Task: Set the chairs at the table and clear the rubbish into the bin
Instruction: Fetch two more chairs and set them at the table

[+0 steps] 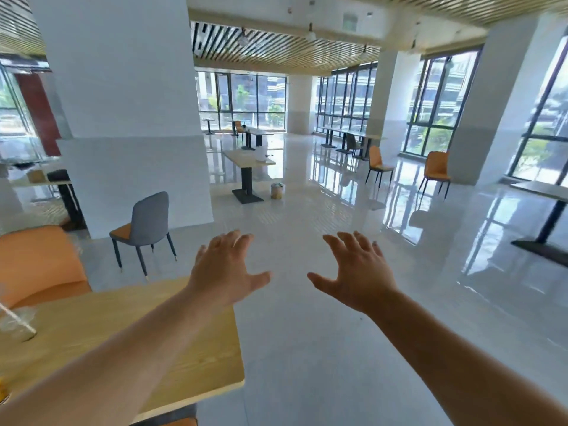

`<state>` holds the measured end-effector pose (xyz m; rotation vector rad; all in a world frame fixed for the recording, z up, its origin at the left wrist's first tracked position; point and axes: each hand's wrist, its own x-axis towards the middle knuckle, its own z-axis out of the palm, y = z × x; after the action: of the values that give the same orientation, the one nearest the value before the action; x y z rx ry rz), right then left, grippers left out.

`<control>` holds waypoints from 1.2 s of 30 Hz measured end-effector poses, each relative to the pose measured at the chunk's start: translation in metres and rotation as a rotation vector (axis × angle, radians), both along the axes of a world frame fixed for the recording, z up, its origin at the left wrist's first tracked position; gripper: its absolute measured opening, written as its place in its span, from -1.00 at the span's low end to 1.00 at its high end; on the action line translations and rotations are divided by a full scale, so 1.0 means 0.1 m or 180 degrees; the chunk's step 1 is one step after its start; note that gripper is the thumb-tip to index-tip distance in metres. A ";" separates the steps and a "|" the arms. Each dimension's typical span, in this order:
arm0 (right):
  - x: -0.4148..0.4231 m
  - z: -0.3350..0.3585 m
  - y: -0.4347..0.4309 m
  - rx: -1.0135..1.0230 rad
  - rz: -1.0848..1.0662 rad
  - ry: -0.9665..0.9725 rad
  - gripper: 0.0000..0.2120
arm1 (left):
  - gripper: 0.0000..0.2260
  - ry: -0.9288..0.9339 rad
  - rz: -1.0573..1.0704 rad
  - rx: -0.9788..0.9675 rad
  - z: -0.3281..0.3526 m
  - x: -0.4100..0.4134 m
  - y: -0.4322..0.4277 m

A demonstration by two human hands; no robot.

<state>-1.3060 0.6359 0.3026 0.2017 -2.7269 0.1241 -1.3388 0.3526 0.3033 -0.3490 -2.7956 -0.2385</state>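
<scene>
Head view: both hands' fingers spread, empty, above wooden table (pixel 172 330) and glossy floor (pixel 322 348).

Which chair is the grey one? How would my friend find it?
Find the big white pillar on the left. The grey chair stands alone on the floor at its foot, beyond the wooden table. Its back is grey and its seat orange, while the other chairs nearby are all orange.
</scene>
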 end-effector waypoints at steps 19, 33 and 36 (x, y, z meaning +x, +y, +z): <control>-3.87 0.24 2.71 0.0431 -0.0528 -0.0187 -0.18 | -0.23 -0.0238 -0.0458 -0.0095 0.04 -4.47 2.74; -8.16 -0.11 3.05 0.0161 0.0457 -0.0273 -0.13 | -0.18 -0.0380 0.0558 -0.0226 -0.27 -7.80 2.91; -9.09 -0.07 2.53 0.0146 0.0925 -0.0345 -0.15 | -0.14 -0.0389 0.0973 -0.0171 -0.19 -8.34 2.44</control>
<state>-2.2149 0.8885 0.2958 0.6211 -2.7930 0.1579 -2.1730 0.5969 0.2841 0.0862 -2.9290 -0.1168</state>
